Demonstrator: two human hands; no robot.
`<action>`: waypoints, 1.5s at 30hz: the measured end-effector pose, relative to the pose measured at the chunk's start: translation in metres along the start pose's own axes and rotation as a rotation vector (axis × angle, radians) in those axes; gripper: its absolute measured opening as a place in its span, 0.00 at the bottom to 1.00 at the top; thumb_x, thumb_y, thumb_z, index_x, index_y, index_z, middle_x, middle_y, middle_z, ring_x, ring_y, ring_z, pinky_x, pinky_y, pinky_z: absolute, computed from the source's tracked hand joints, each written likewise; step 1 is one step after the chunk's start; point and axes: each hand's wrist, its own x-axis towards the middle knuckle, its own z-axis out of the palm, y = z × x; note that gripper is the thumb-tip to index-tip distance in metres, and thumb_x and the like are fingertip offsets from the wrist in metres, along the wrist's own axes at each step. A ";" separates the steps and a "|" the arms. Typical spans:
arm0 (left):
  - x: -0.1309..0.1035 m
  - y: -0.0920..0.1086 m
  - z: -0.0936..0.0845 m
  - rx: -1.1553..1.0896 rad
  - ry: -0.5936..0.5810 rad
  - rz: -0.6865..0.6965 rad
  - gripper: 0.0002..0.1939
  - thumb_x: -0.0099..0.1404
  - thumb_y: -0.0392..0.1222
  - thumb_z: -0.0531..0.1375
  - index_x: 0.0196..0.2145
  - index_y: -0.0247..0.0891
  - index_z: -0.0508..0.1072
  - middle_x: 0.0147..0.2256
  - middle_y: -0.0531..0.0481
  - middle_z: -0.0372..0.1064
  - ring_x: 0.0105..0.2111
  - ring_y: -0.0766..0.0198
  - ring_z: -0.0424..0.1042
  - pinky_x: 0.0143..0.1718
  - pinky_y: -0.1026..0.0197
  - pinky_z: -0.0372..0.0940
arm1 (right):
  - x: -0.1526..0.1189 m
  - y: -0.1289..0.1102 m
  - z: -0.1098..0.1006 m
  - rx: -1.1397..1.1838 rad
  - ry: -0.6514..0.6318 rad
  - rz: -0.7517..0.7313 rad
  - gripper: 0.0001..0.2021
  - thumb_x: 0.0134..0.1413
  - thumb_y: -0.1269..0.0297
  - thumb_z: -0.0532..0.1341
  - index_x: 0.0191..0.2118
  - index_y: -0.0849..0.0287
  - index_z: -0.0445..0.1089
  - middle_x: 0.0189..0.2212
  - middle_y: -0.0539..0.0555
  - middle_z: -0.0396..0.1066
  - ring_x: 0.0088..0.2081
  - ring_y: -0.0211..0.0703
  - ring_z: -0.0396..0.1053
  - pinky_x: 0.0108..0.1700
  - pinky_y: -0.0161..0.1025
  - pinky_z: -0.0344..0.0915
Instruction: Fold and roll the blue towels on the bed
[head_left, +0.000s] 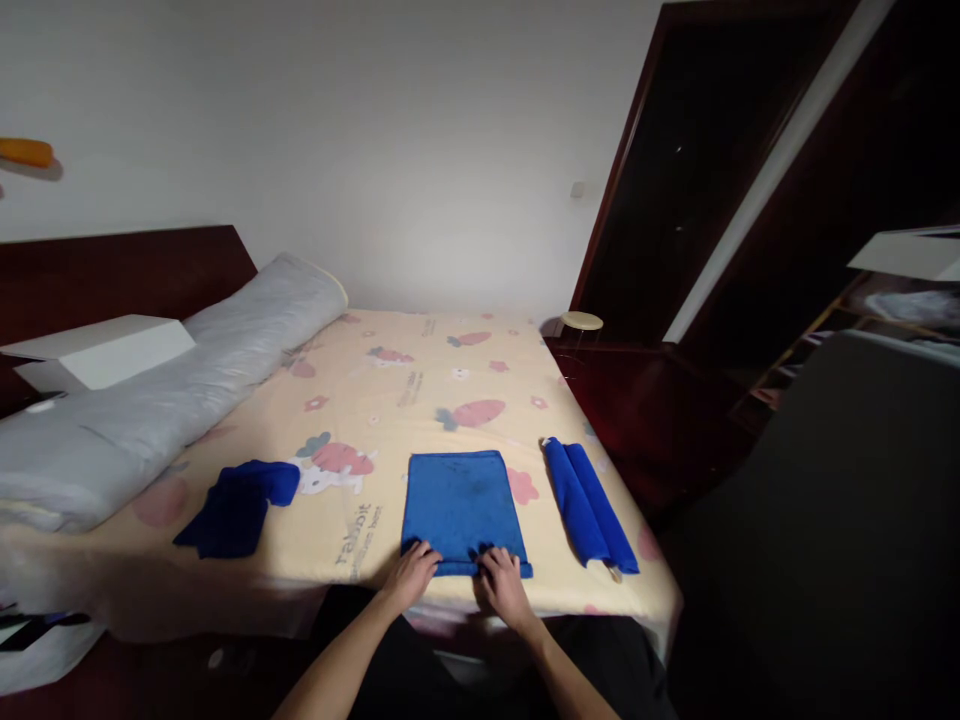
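Observation:
A blue cloth [463, 503] lies spread flat on the bed, its near edge rolled into a narrow strip. My left hand [412, 573] is at the left end of that rolled edge, with curled fingers gripping it. Farther right along the same strip, my right hand [504, 583] has its fingers bent over the roll, thumb on the near side. To the right lie two blue cloth rolls [589, 505], side by side. A crumpled blue cloth [238, 508] rests on the left.
The bed [409, 420] has a cream sheet printed with carrots and rabbits. Along its left side lies a long grey bedding roll [187, 385] with a white box [124, 350] on it. A round stool [582, 321] stands beyond; a dark chair back [847, 510] is at right.

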 end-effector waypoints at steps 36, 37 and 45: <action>0.009 -0.014 0.010 0.129 0.044 -0.280 0.26 0.64 0.40 0.51 0.60 0.40 0.64 0.56 0.38 0.66 0.56 0.49 0.65 0.60 0.45 0.56 | -0.010 0.040 0.001 -0.180 0.163 0.138 0.19 0.67 0.57 0.46 0.56 0.49 0.67 0.53 0.57 0.68 0.51 0.53 0.63 0.53 0.54 0.56; 0.009 -0.014 0.010 0.137 0.056 -0.283 0.26 0.64 0.39 0.51 0.59 0.40 0.64 0.55 0.39 0.67 0.56 0.49 0.65 0.60 0.45 0.55 | -0.010 0.043 -0.001 -0.200 0.170 0.148 0.18 0.67 0.58 0.47 0.56 0.49 0.67 0.52 0.57 0.69 0.51 0.53 0.63 0.52 0.54 0.56; 0.011 -0.006 0.014 0.197 0.076 -0.301 0.27 0.62 0.28 0.48 0.56 0.41 0.68 0.52 0.38 0.70 0.47 0.52 0.73 0.49 0.50 0.66 | -0.005 -0.003 -0.005 -0.063 0.138 -0.023 0.18 0.63 0.70 0.49 0.53 0.52 0.68 0.49 0.57 0.70 0.49 0.50 0.65 0.52 0.48 0.58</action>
